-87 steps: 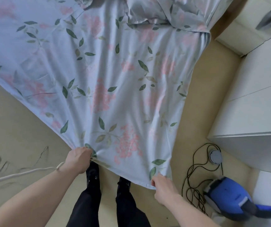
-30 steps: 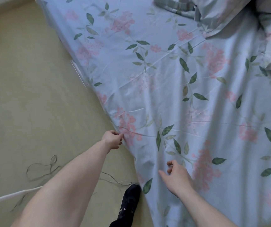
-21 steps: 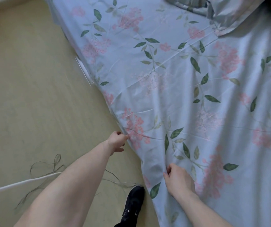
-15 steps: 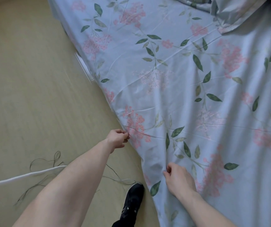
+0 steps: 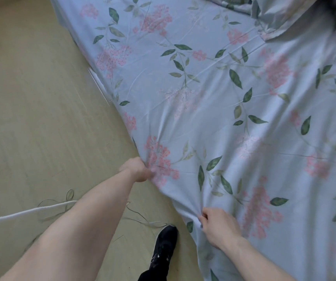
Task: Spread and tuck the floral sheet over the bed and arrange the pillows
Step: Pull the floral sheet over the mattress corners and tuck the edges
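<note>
Head view: both hands, left [image 5: 137, 170] and right [image 5: 217, 226], pinch the floral sheet's [image 5: 213, 110] near edge.

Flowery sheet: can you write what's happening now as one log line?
left hand: grips sheet edge | right hand: pinches floral sheet near corner | sheet: spread, wrinkled

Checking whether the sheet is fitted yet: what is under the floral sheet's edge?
A thin white strip shows below the floral sheet; everything else beneath is covered.
</note>
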